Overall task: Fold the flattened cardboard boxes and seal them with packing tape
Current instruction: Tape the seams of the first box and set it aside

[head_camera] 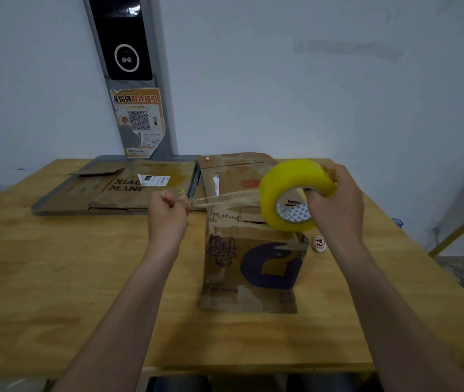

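Wooden table under everything. Flat cardboard boxes lie behind & left of the upright box, which stands mid-table. Yellow tape roll sits over the box's top-right, R hand curled thru its core. L hand, left of the box top, pinches the clear tape strip, stretched across to the roll.

From your left fingers, the tape strip runs right to the tape roll on your right fingers, above the folded box; flattened boxes lie beyond your left fingers.
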A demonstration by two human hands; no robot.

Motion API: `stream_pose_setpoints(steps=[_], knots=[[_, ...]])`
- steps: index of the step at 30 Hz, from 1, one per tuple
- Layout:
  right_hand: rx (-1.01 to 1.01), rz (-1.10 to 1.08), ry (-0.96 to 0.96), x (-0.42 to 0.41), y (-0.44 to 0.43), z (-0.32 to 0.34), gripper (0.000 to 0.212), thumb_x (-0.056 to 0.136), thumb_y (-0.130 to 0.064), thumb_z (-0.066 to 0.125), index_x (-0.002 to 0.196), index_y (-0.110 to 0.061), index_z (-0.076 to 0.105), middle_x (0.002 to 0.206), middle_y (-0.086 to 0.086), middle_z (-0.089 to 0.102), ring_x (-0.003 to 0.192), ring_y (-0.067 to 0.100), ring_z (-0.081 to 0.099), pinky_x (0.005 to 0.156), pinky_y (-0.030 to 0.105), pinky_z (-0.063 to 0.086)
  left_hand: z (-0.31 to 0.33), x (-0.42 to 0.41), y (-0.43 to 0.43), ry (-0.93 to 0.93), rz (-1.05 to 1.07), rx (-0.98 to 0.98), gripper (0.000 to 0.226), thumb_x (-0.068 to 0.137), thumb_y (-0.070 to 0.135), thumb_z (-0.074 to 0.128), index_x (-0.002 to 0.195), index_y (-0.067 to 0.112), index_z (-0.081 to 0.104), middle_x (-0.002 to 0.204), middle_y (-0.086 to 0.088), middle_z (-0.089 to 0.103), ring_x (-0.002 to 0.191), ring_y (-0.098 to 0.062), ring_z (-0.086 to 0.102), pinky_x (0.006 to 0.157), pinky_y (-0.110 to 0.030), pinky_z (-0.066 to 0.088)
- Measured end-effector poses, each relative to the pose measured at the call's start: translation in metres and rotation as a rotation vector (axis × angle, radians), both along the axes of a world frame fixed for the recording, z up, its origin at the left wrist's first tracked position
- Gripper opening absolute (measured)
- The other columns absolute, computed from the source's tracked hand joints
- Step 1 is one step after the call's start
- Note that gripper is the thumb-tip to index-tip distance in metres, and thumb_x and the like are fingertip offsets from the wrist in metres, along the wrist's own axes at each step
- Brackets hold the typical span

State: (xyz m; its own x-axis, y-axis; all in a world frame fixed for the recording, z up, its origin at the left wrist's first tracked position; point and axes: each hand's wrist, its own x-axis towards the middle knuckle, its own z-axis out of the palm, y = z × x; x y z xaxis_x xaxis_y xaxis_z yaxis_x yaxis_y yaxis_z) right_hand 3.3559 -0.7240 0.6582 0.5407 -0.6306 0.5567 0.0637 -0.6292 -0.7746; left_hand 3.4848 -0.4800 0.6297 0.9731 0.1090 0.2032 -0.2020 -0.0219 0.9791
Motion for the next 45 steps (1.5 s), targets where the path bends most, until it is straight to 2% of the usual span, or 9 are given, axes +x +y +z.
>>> stream_pose_setpoints(steps=[4, 8, 13, 26, 30, 32, 36, 42, 45], knots=[[0.198, 0.036, -0.022, 0.002, 0.001, -0.019, 0.027, 0.087, -0.026, 0.076, 0.111, -0.032, 0.064, 0.098, -0.016, 0.066, 0.089, 0.001, 0.062, 0.072, 0.028, 0.05, -0.013, -0.002, 0.0, 0.026, 0.022, -0.008, 0.022, 0.104, 0.017, 0.054, 0.085, 0.023, 0.044, 0.08, 0.0, 0.06, 0.067, -0.011, 0.055, 0.058, -0.027, 0.047], [0.244, 0.116, 0.002, 0.007, 0.007, -0.025, 0.034, 0.088, -0.019, 0.075, 0.101, -0.043, 0.056, 0.09, -0.016, 0.066, 0.08, -0.002, 0.063, 0.057, 0.015, 0.045, -0.027, 0.002, 0.01, 0.061, 0.057, 0.007, 0.02, 0.104, 0.017, 0.053, 0.086, 0.022, 0.044, 0.08, 0.0, 0.06, 0.068, -0.012, 0.055, 0.059, -0.028, 0.046], [0.118, 0.107, 0.05, 0.01, 0.018, -0.021, 0.032, 0.09, -0.023, 0.07, 0.106, -0.044, 0.053, 0.09, -0.034, 0.062, 0.078, -0.005, 0.061, 0.059, 0.029, 0.05, -0.046, 0.003, 0.019, 0.078, 0.073, 0.029, 0.019, 0.103, 0.017, 0.055, 0.087, 0.021, 0.047, 0.079, 0.001, 0.063, 0.071, -0.012, 0.059, 0.061, -0.029, 0.046], [0.08, 0.065, 0.069, 0.015, 0.021, -0.027, 0.03, 0.092, -0.03, 0.067, 0.115, -0.042, 0.053, 0.088, -0.029, 0.061, 0.076, -0.005, 0.06, 0.057, 0.031, 0.045, -0.08, -0.009, 0.006, 0.077, 0.099, 0.047, 0.026, 0.103, 0.015, 0.055, 0.081, 0.02, 0.041, 0.083, -0.002, 0.064, 0.077, -0.014, 0.064, 0.071, -0.039, 0.05], [0.086, 0.067, 0.069, 0.017, 0.02, -0.028, 0.029, 0.093, -0.03, 0.066, 0.116, -0.042, 0.053, 0.084, -0.025, 0.063, 0.076, -0.008, 0.059, 0.058, 0.029, 0.043, -0.089, -0.014, 0.001, 0.054, 0.088, 0.075, 0.028, 0.103, 0.013, 0.056, 0.08, 0.02, 0.041, 0.081, -0.002, 0.06, 0.076, -0.014, 0.062, 0.065, -0.03, 0.047], [0.081, 0.071, 0.077, 0.018, 0.021, -0.029, 0.03, 0.094, -0.029, 0.065, 0.116, -0.044, 0.051, 0.088, -0.033, 0.061, 0.079, -0.011, 0.058, 0.059, 0.029, 0.044, -0.091, -0.018, -0.004, 0.025, 0.082, 0.132, 0.03, 0.102, 0.01, 0.055, 0.078, 0.02, 0.04, 0.075, 0.002, 0.053, 0.068, -0.002, 0.057, 0.054, -0.015, 0.041], [0.063, 0.062, 0.093, 0.018, 0.02, -0.029, 0.031, 0.095, -0.03, 0.064, 0.117, -0.044, 0.047, 0.084, -0.022, 0.063, 0.078, -0.005, 0.061, 0.065, 0.036, 0.05, -0.093, -0.022, -0.01, -0.03, 0.032, 0.204, 0.033, 0.102, 0.003, 0.053, 0.077, 0.02, 0.038, 0.071, 0.003, 0.047, 0.055, 0.013, 0.049, 0.051, -0.009, 0.038], [0.057, 0.074, 0.083, 0.019, 0.022, -0.03, 0.032, 0.095, -0.028, 0.064, 0.116, -0.043, 0.046, 0.089, -0.018, 0.063, 0.079, 0.006, 0.062, 0.071, 0.043, 0.055, -0.091, -0.006, 0.005, 0.11, -0.117, 0.403, 0.023, 0.104, 0.028, 0.054, 0.083, 0.022, 0.045, 0.076, 0.001, 0.058, 0.065, -0.013, 0.056, 0.054, -0.029, 0.041], [0.057, 0.066, 0.078, 0.019, 0.022, -0.03, 0.032, 0.095, -0.028, 0.064, 0.117, -0.043, 0.047, 0.088, -0.018, 0.063, 0.078, 0.002, 0.061, 0.07, 0.041, 0.054, -0.089, -0.002, 0.018, 0.237, -0.162, 0.595, 0.027, 0.1, 0.047, 0.056, 0.092, 0.021, 0.052, 0.085, 0.0, 0.066, 0.074, -0.014, 0.062, 0.059, -0.033, 0.044]])
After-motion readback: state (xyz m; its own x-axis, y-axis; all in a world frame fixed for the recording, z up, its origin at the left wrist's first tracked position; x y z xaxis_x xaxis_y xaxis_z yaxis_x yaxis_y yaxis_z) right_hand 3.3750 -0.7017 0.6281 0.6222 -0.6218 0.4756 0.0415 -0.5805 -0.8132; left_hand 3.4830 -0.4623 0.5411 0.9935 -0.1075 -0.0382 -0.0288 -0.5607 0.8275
